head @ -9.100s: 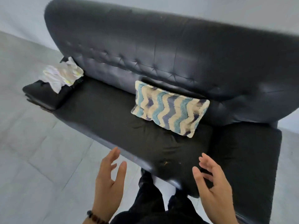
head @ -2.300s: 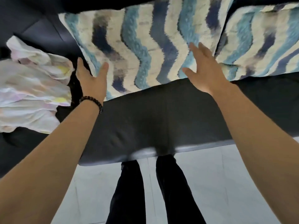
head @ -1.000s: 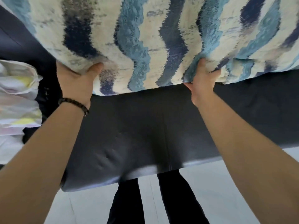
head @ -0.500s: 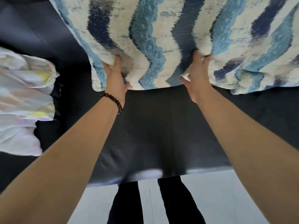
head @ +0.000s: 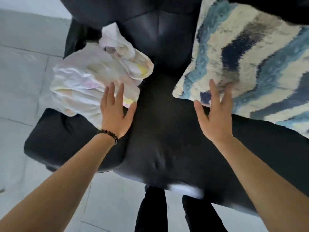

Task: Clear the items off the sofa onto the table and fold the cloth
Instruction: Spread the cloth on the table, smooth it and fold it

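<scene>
Cloth lay crumpled on the sofa beneath the spread, empty left hand, the right hand likewise splayed against the pillow; pinching two cloth corners would probably lift it cleanly.

We seem to be in a home living room: a black leather sofa carries a wavy blue-and-cream pillow and a crumpled pale cloth, and it stands on a floor of large light grey tiles.
</scene>
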Tool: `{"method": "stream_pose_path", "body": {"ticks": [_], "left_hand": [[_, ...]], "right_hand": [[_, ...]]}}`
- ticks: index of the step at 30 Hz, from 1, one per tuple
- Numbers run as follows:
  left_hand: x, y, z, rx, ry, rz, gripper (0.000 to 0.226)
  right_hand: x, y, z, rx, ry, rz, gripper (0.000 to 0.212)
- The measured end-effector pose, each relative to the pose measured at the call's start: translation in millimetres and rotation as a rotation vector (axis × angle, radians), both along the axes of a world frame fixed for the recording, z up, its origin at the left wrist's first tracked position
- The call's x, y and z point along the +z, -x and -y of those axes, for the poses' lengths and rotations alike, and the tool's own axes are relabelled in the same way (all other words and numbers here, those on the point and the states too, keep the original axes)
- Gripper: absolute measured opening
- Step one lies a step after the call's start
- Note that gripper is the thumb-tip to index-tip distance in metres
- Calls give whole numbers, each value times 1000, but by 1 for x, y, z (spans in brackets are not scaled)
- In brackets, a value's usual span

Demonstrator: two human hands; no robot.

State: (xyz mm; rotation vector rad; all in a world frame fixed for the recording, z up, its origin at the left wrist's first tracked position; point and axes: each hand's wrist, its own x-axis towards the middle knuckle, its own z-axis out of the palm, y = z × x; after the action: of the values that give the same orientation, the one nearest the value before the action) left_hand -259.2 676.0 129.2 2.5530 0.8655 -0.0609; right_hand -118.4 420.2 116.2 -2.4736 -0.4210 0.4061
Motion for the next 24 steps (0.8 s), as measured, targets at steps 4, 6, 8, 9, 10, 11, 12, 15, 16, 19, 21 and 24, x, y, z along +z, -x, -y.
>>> {"method": "stream_pose_path", "body": {"ticks": [4,6,8,9,10,11,12,15,16,19,21,24], "left_hand": [[-2,42,-111,154,-320,-44,84],[-8,67,-153,324,-202,-165,96],[-15,91,-170,499,48,-238,96],[-19,101,-166,526,103,-263,88],[-22,108,-158,484,61,-276,75],[-26,113,-147,416,-38,-274,62],[-28,118,-134,359,-132,-248,51],[-29,128,-98,326,-223,-127,33],[-28,131,-87,320,-228,-123,33],[-31,140,-54,202,-231,-124,29],[-35,144,-30,87,-184,-131,17],[-36,147,6,5,-46,-227,27]], "right_hand": [[-3,13,-100,182,-116,45,65],[-3,23,-149,305,-174,48,65],[-1,38,-197,403,-195,93,69],[-1,46,-218,430,-192,119,72],[-1,55,-235,450,-181,131,77],[-1,65,-250,467,-164,108,82],[-4,74,-259,486,-134,51,85],[-20,99,-252,578,40,-130,71],[-25,105,-239,581,95,-207,63],[-34,119,-180,475,264,-487,49],[-40,124,-127,445,428,-591,44],[-41,123,-45,343,607,-689,38]]}}
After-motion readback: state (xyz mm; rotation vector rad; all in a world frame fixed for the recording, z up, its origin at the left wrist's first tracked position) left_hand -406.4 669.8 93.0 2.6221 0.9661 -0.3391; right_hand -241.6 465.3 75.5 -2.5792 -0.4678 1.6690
